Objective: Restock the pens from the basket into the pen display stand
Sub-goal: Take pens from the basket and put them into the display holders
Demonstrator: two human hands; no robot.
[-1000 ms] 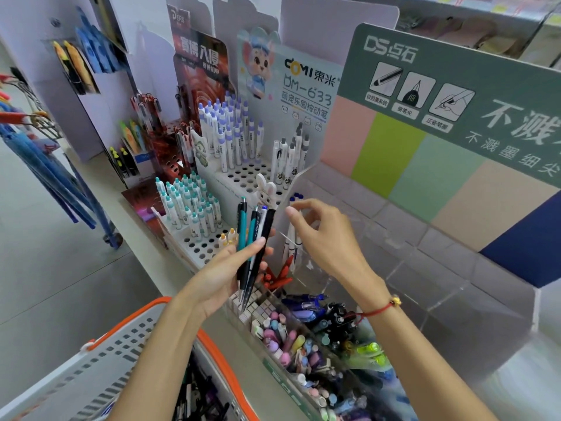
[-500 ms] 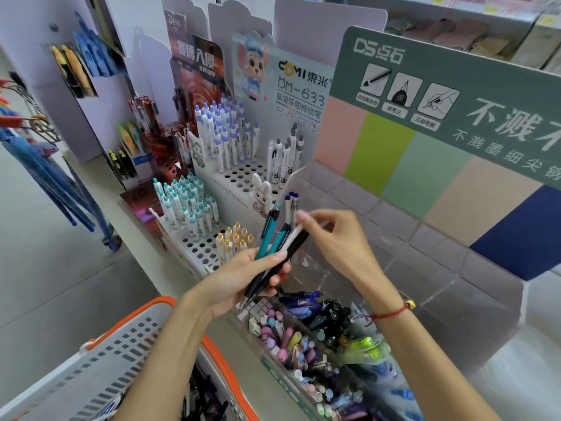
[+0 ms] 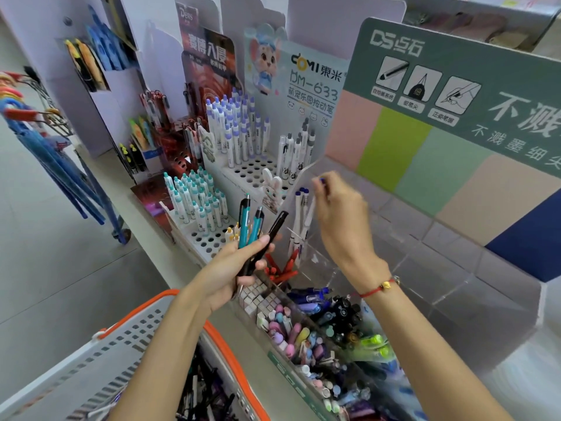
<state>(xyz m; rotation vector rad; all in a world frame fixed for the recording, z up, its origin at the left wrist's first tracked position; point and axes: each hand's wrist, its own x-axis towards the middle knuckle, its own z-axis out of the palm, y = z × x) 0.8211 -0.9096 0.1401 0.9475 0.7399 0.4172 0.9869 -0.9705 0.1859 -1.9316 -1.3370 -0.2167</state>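
A small bunch of pens [image 3: 258, 235] is gripped in the left hand [image 3: 233, 268], the fingers curled round the lower barrels and the thumb laid across them. Two teal pens and a black one fan out above the fingertips, apparently held as a ready reserve so that single pens can be drawn off by the other hand. The right hand [image 3: 340, 220] is raised just beyond that bunch, its fingers pinched together on a white pen with a blue cap [image 3: 315, 196]. The blue tip shows above the fingertips and the white barrel runs down below them (the hand is blurred, so the exact pinch cannot be read finely). Just below and to the left of those fingertips, a few matching white pens [image 3: 299, 220] stand in a compartment of the clear acrylic pen display stand [image 3: 455, 268]. Matching is likely why the pen is carried there: it seems to be on its way into that same compartment, cap upward like the rest.

Under the left forearm the basket [image 3: 133, 329], grey with an orange rim, is seen with more dark pens lying in it. Below the right wrist, front bins of mixed pens and erasers [image 3: 303, 335] lie. Beyond the left fingertips, a white perforated stand of teal-capped pens [image 3: 197, 199] is set. Much of the restock appears to remain.
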